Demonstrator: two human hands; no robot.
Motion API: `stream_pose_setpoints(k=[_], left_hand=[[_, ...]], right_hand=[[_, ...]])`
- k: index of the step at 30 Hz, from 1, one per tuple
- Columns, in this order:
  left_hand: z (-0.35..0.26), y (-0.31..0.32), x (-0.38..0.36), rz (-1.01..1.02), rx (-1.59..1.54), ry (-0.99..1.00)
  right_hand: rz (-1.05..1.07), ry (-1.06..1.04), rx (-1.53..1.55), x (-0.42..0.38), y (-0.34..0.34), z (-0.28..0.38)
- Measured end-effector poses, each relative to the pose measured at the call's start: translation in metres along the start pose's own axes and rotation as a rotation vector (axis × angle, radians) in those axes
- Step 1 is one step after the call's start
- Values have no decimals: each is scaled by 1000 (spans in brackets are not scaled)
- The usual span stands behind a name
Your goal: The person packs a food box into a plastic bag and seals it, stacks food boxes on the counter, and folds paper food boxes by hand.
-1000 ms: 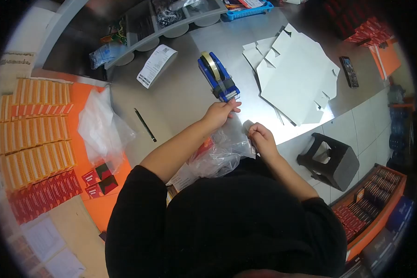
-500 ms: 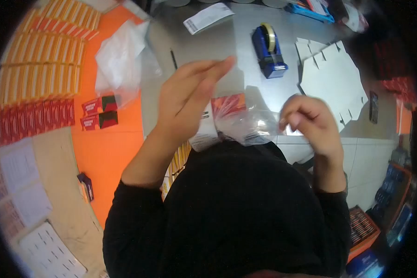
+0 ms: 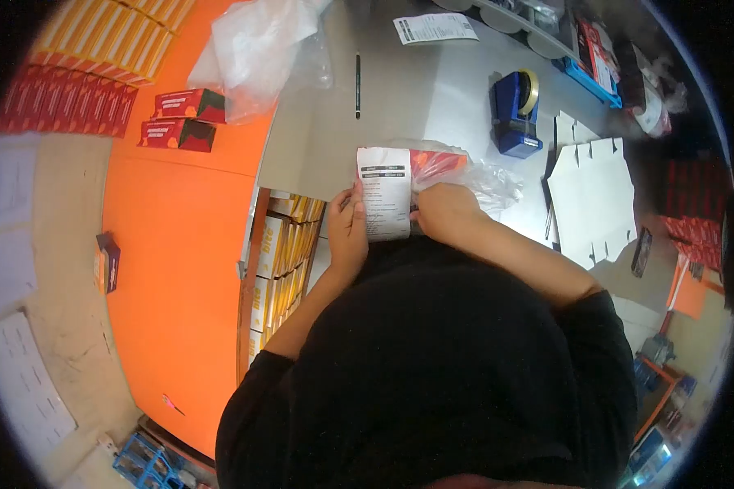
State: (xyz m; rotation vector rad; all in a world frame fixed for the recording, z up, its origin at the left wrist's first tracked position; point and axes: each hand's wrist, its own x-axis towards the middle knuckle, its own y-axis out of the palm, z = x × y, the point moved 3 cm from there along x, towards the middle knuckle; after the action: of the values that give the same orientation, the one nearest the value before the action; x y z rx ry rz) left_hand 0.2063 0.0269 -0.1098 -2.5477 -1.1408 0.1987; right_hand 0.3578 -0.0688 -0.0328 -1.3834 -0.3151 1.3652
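Observation:
A white printed paper slip (image 3: 385, 200) lies over a clear plastic bag (image 3: 494, 186) at the near edge of the metal table. Something red and orange, like a flat box (image 3: 437, 165), shows through the bag beside the slip. My left hand (image 3: 348, 231) grips the slip's left edge, fingers pointing up along it. At the slip's right edge, my right hand (image 3: 451, 209) is closed, knuckles up, on the bag; its fingertips are mostly hidden. A blue tape dispenser (image 3: 517, 122) stands beyond my right hand. Further left lies a dark pencil (image 3: 358, 85).
White die-cut card sheets (image 3: 593, 196) lie to the right. Another printed slip (image 3: 435, 28) is at the back. On the orange surface (image 3: 179, 269) are two red boxes (image 3: 189, 106) and crumpled plastic (image 3: 261, 49). Yellow boxes (image 3: 273, 248) fill a shelf below the table.
Both hands, raised and apart before, have come down to the slip and bag. The slip now lies upright before me, over the bag. The whole view has shifted and turned.

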Motion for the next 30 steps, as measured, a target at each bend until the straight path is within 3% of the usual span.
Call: stream_pose_setpoints(k=[2,3,7,11,14,15,17,18,20,22,23,24,25,27,28,30], left_hand=[[5,4,1,-36,34,57],[9,9,3,-55,-258,-72],[26,16,9,-57,-800,-323],[49,4,13,126,-848,-457],[64,-10,25,255,-681,-523],[58,-19,31,304,-391,-440],[31,-34,40,282,146,-160],[10,-41,45,204,391,36],[1,-43,57,234,432,37],[41,-30,64,261,594,254],[35,-14,65,482,879,54],[58,0,57,572,1012,-77],[72,9,54,532,741,-123],[109,8,50,352,-624,-625],[60,4,49,420,-590,-549],[-25,11,40,322,-706,-433]], right_hand=[[25,-21,-36,2,-2,-1],[40,-29,-67,3,-3,-3],[18,-29,-88,4,2,-11],[-138,-137,79,-4,14,-23],[-598,-482,293,-21,39,-42],[-732,-602,346,-35,43,-51],[-816,-343,431,-66,50,-74],[-836,-329,408,-75,54,-83],[-905,64,525,-81,61,-114],[-825,-52,489,-65,39,-116],[-791,-250,417,-59,24,-109],[-689,-268,94,-31,61,-110],[-642,-396,368,-27,41,-93],[-605,-543,623,-28,12,-76],[-635,-563,658,-33,10,-78],[-673,-613,728,-45,6,-93]])
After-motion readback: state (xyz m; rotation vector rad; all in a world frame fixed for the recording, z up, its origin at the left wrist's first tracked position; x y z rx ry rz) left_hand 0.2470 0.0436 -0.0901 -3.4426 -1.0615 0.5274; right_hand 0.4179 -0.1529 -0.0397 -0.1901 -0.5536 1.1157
